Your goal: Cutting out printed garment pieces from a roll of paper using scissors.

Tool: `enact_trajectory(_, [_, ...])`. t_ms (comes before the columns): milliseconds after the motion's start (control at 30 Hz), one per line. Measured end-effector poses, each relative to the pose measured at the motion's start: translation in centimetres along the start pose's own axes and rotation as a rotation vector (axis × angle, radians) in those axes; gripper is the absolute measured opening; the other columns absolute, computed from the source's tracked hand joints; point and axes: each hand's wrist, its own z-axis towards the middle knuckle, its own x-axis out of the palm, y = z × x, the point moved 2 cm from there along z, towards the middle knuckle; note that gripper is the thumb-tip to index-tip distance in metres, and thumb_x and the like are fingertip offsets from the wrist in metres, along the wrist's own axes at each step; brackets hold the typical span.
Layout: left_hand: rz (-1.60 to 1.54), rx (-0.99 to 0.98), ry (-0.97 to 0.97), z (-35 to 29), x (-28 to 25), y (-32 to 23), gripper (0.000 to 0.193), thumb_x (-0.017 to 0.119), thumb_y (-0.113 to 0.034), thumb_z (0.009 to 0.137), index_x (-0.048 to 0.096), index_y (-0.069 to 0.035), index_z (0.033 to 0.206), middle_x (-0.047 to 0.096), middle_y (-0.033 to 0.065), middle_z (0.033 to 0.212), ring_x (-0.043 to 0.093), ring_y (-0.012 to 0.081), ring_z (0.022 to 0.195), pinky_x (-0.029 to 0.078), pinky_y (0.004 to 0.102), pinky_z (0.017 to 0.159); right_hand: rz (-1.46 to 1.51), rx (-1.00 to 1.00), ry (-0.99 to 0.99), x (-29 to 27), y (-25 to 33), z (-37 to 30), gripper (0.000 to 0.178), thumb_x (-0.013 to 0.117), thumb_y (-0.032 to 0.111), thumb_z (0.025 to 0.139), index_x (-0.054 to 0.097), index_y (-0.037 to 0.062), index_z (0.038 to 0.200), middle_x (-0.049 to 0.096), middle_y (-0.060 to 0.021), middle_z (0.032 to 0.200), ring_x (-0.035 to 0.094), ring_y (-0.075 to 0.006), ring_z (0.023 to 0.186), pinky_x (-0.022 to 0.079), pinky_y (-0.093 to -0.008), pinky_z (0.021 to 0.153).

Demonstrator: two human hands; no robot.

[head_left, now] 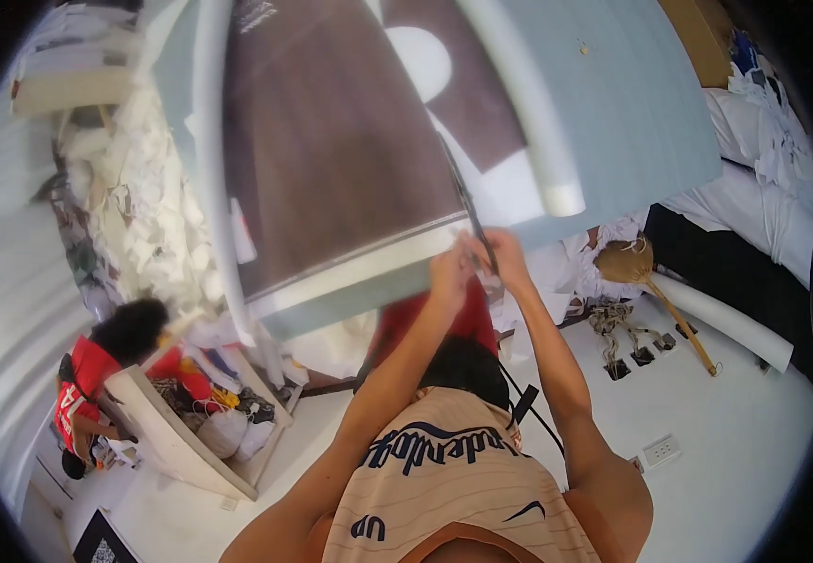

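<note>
A large brown printed sheet [331, 141] with white margins lies on the grey-blue table [650, 122], its two sides curling up into white rolls. My right hand [504, 255] grips long dark scissors [463, 188] at the handles. The slim blades point away from me, along the brown panel's right edge. Close beside it, at the near corner of the panel, my left hand [450, 270] has its fingers pinched on the sheet's white margin. Its fingertips are slightly blurred. On the right, a second brown piece [467, 94] surrounds a white round shape [420, 64].
White scraps [144, 216] are heaped left of the table. A person in red [87, 375] is beside a wooden bin [176, 432] of cloth and bags. To the right are a woven fan [624, 263], a white roll [725, 319], black fabric [735, 291] and a wall socket [660, 450].
</note>
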Motion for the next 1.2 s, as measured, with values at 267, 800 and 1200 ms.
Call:
enact_trajectory(267, [0.024, -0.009, -0.048, -1.0, 1.4, -1.5, 0.022, 0.074, -0.026, 0.093, 0.062, -0.013, 0.081, 0.044, -0.0046, 0.058, 0.039, 0.0083, 0.046, 0.027, 0.0269, 0.044, -0.058, -0.03, -0.082, 0.2, 2.1, 4.0, 0.047, 0.081, 0.036, 0.086, 0.055, 0.0085, 0.059, 0.048, 0.0025, 0.048, 0.041, -0.0055, 0.039, 0.031, -0.0237, 0.037])
enact_trajectory(800, [0.018, -0.075, -0.021, -0.4, 0.9, -1.9, 0.034, 0.077, -0.03, 0.093, 0.052, -0.016, 0.074, 0.041, -0.0056, 0.06, 0.039, 0.0088, 0.052, 0.035, 0.0276, 0.054, -0.056, -0.006, -0.105, 2.5, 7.6, 12.0, 0.049, 0.082, 0.045, 0.083, 0.059, 0.0086, 0.061, 0.047, 0.0035, 0.047, 0.042, -0.0059, 0.037, 0.032, -0.0235, 0.038])
enact_trajectory(1200, [-0.017, -0.104, -0.053, -0.9, 2.4, -3.4, 0.04, 0.077, -0.028, 0.093, 0.049, -0.015, 0.068, 0.042, -0.0044, 0.06, 0.037, 0.0092, 0.051, 0.035, 0.0281, 0.055, -0.067, -0.046, -0.083, 4.5, 13.9, 19.5, 0.048, 0.075, 0.048, 0.09, 0.058, 0.012, 0.063, 0.047, 0.0036, 0.049, 0.043, -0.0075, 0.039, 0.032, -0.0248, 0.041])
